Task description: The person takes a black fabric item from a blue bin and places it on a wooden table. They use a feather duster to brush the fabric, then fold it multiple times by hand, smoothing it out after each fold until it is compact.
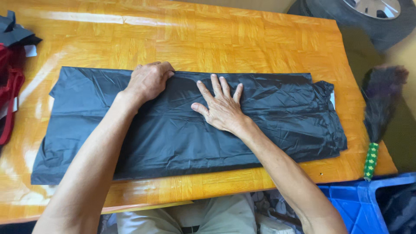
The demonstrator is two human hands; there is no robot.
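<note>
Glossy orange parquet tabletop point(260, 39) carries one black plastic bag point(173, 138), laid flat across its middle. Two bare hands work its far edge: the left hand point(148, 81) curls its fingers over the rim, gripping the plastic, while the right hand point(221, 108) lies flat with fingers spread. One feather duster point(378, 117) hangs off the right edge, beside one tyre point(368, 17) and one blue crate point(359, 203).

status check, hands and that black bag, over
Left hand curled on the far edge of the black plastic bag. Right hand flat, fingers spread, on the bag. Bag spread on wooden table. Nothing blocking.
</note>
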